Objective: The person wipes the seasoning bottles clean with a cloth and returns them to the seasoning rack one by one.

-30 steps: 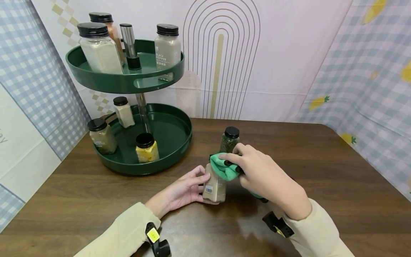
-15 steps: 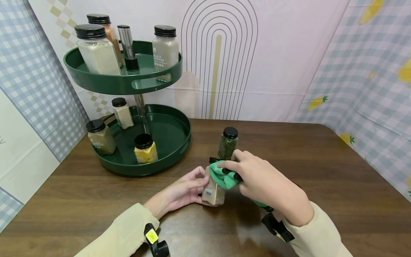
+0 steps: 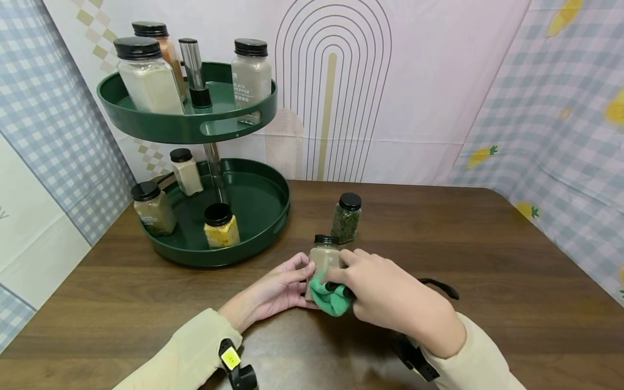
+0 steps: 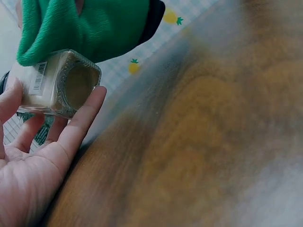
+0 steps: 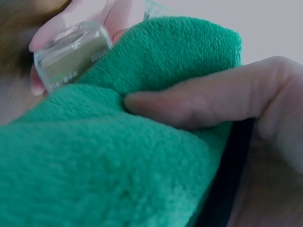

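Observation:
My left hand (image 3: 275,287) holds a square glass spice jar (image 3: 323,257) by its side, thumb on one face and fingers on the other. The jar has a black lid and beige powder inside. In the left wrist view its barcode label (image 4: 40,78) shows, and one fingertip touches the rim of its base. My right hand (image 3: 390,290) grips a bunched green cloth (image 3: 332,299) with black edging against the lower part of the jar. The right wrist view shows the thumb (image 5: 175,106) pressed into the folds; the cloth hides part of the jar.
A jar of green herbs (image 3: 346,221) stands on the brown table (image 3: 487,244) just behind the held jar. To the left rises a two-tier green rack (image 3: 263,244). Its lower tray bears a yellow jar (image 3: 222,233) among others; a black pepper jar (image 3: 251,81) stands above.
The right hand has slid the cloth down the jar from near the lid to the lower part, uncovering the lid and upper body. The left hand keeps its hold almost unmoved.

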`<state>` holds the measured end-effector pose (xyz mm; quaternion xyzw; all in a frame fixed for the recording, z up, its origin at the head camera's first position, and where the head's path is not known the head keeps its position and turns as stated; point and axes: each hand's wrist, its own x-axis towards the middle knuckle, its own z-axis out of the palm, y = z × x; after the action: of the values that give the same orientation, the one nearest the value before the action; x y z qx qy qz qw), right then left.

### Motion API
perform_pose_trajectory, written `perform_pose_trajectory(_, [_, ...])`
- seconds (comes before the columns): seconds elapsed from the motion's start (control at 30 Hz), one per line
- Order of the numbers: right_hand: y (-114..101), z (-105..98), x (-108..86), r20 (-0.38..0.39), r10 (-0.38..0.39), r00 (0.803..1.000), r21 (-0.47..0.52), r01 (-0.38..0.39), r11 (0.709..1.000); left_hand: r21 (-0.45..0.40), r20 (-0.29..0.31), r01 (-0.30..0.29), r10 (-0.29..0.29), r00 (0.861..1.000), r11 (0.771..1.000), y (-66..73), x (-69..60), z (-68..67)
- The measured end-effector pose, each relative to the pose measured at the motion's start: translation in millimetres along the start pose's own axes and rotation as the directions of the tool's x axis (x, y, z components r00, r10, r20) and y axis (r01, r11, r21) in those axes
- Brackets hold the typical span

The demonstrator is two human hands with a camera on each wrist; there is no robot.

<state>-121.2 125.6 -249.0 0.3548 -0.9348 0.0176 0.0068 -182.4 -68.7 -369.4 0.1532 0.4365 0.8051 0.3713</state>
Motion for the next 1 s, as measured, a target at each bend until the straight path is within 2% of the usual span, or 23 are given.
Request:
perform_pose_trajectory(0.1, [-2,1,-0.5,0.043,-0.011,0.999,0.029,0.010,1.000,0.019,-0.026,0.006,-0.005,1.000,1.000,0.0,0.5,0.9])
perform_pose_trajectory(0.33, [-1,1,-1.4,0.105,-0.039,0.994,0.081,0.031,0.996,0.003,-0.060,0.012,-0.011,0.998,1.000,0.0,1.6,2.3])
perform_pose_trajectory(0.47, [6,-2,-1.1,0.200,-0.103,0.974,0.203,0.062,0.977,-0.011,-0.060,0.010,-0.010,0.998,1.000,0.4,1.2,1.9])
perform_pose_trajectory(0.53, [13,-4,-0.9,0.201,-0.140,0.970,0.263,0.085,0.961,-0.024,-0.055,0.005,-0.007,0.998,1.000,0.5,1.1,1.4])
perform_pose_trajectory(0.57, [17,-5,-0.6,0.188,-0.148,0.971,0.279,0.092,0.956,-0.036,-0.052,0.003,-0.005,0.999,0.999,0.6,1.1,1.1])
perform_pose_trajectory(0.63, [25,-8,-1.2,0.113,-0.144,0.983,0.282,0.107,0.954,-0.067,-0.040,-0.002,-0.001,0.999,0.998,0.7,1.9,0.3])
perform_pose_trajectory(0.7, [33,-11,-2.3,0.017,-0.107,0.994,0.256,0.099,0.962,-0.093,-0.024,-0.003,0.001,1.000,0.996,1.2,2.5,-0.4])
perform_pose_trajectory(0.77, [39,-12,-2.2,-0.079,-0.056,0.995,0.220,0.073,0.973,-0.107,0.000,-0.003,0.003,1.000,0.994,1.4,3.0,-1.6])
perform_pose_trajectory(0.9, [46,-8,2.2,-0.252,0.012,0.968,0.158,0.029,0.987,-0.089,0.077,-0.010,0.017,0.997,0.996,0.9,2.1,-4.1])
perform_pose_trajectory(1.0, [46,-3,8.0,-0.320,0.054,0.946,0.133,-0.012,0.991,-0.073,0.125,-0.018,0.027,0.992,0.997,0.1,0.8,-5.2])
